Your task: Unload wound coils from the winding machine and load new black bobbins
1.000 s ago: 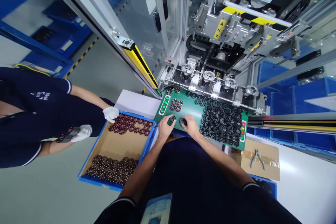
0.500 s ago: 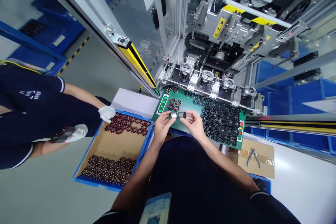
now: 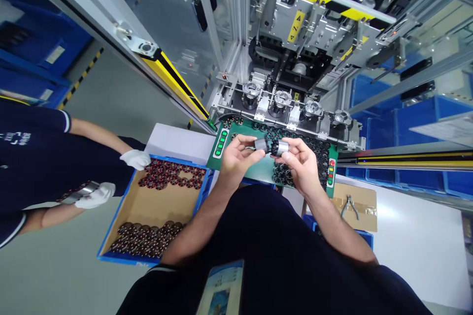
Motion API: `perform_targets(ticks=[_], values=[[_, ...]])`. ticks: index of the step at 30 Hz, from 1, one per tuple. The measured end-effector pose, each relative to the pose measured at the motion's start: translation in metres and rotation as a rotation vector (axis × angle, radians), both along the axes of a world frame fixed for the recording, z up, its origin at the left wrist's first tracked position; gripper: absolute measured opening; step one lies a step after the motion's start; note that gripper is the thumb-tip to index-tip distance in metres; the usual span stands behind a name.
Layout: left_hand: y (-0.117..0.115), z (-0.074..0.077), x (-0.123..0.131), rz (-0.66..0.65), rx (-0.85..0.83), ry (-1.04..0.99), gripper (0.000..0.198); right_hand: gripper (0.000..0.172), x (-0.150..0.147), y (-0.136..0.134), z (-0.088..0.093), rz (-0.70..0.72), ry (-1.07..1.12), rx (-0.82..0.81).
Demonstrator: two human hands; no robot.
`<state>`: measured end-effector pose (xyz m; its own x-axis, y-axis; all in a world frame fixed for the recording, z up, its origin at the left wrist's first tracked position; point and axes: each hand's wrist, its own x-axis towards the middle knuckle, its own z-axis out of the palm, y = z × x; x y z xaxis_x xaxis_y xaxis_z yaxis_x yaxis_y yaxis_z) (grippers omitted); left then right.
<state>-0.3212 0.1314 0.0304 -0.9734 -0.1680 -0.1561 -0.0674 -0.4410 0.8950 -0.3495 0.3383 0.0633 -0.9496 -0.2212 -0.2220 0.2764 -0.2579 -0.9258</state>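
Observation:
My left hand [image 3: 238,160] is closed around a short grey metal cylinder [image 3: 260,145], which looks like a motor stator core. My right hand [image 3: 303,162] pinches a second stator core [image 3: 282,147] with a black toothed edge facing left. Both are raised over the green worktop [image 3: 254,171], end to end, with black toothed edges between them; whether they touch I cannot tell. Many black plastic rings [image 3: 283,174] lie behind and below my right hand. A few copper-wound rings [image 3: 232,122] sit at the worktop's far left corner.
Ahead stands a machine with a row of round metal fixtures [image 3: 283,99]. A blue-rimmed crate [image 3: 121,192] of wound stators is at left, where a co-worker's gloved hand [image 3: 136,159] rests and the other holds stators. Pliers [image 3: 350,206] lie on cardboard at right.
Both my hands have risen closer to the camera with the cores, my right hand moving further right. The view has shifted slightly. The cores now show larger, with ends facing each other.

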Motion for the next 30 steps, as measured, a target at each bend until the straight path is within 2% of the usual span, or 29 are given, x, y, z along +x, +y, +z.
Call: perform_targets(ticks=[2, 4, 6, 8, 10, 12, 15, 18, 22, 30], values=[[-0.009, -0.007, -0.014, -0.022, -0.087, 0.037, 0.057, 0.067, -0.014, 0.013, -0.006, 0.019, 0.036, 0.060], [-0.027, -0.015, -0.041, -0.026, -0.236, 0.072, 0.066, 0.069, -0.041, 0.030, -0.015, 0.016, 0.117, 0.197], [-0.049, -0.022, -0.083, -0.018, -0.439, 0.132, 0.078, 0.072, -0.082, 0.046, -0.028, -0.004, 0.230, 0.397], [-0.069, -0.026, -0.135, -0.045, -0.691, 0.166, 0.070, 0.075, -0.132, 0.057, -0.044, -0.010, 0.316, 0.600], [-0.082, -0.029, -0.189, -0.072, -0.949, 0.148, 0.056, 0.065, -0.182, 0.057, -0.058, 0.011, 0.380, 0.827], [-0.087, -0.033, -0.234, -0.129, -1.156, 0.096, 0.050, 0.052, -0.223, 0.050, -0.071, 0.086, 0.402, 1.022], [-0.085, -0.042, -0.277, -0.238, -1.394, 0.018, 0.051, 0.044, -0.260, 0.032, -0.082, 0.202, 0.434, 1.277], [-0.084, -0.050, -0.290, -0.329, -1.497, -0.050, 0.052, 0.046, -0.270, 0.020, -0.086, 0.332, 0.457, 1.441], [-0.088, -0.053, -0.292, -0.434, -1.573, -0.028, 0.052, 0.050, -0.270, 0.014, -0.083, 0.474, 0.492, 1.561], [-0.085, -0.035, -0.296, -0.615, -1.711, 0.059, 0.055, 0.055, -0.283, -0.001, -0.064, 0.665, 0.489, 1.705]])
